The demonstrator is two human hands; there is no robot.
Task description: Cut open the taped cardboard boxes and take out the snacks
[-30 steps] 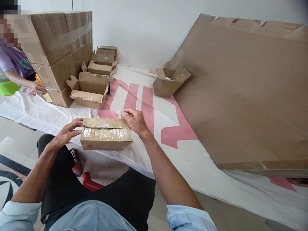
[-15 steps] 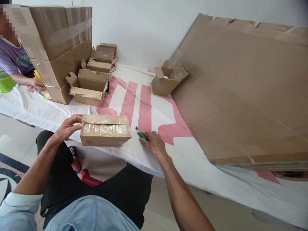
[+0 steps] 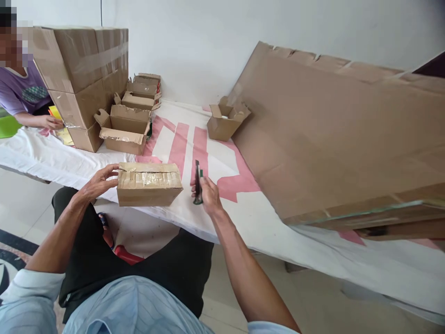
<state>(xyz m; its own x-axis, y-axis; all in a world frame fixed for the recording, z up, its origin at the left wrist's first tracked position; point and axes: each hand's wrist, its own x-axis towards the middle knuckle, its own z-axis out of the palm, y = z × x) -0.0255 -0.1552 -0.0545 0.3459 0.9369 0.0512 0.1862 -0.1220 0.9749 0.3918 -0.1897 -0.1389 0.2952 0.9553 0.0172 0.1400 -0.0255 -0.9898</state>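
Here's the cloth-covered table (image 3: pixel 250 222), cutting across the frame with pink bands (image 3: pixel 200 144) on the white. Upper left, a tall stack of boxes (image 3: pixel 83 69) walls off part of a co-worker in a purple shirt (image 3: pixel 36 93), whose hand (image 3: pixel 52 123) is down beside some yellow paper (image 3: pixel 66 137). Right next to that stack, a row of open boxes (image 3: pixel 125 144) runs back toward the wall (image 3: pixel 181 51), flaps up and edges ragged. Over on the right, a huge cardboard sheet (image 3: pixel 330 134) leans in and crowds that whole side, and at its left edge, above the middle of the frame, sits a small open box (image 3: pixel 222 127).

Now to the front edge, left of centre: there's the taped box (image 3: pixel 148 195), lid side up, shiny tape along its top. The left hand (image 3: pixel 99 183) is at its left end, grip spread, fingertips touching the cardboard; how firmly, I can't tell. Just beyond the box's right end, the right hand (image 3: pixel 208 195) has its grip closed around a green-and-black cutter knife (image 3: pixel 198 185), held upright, apart from the box. Whether the blade is out, I can't tell.
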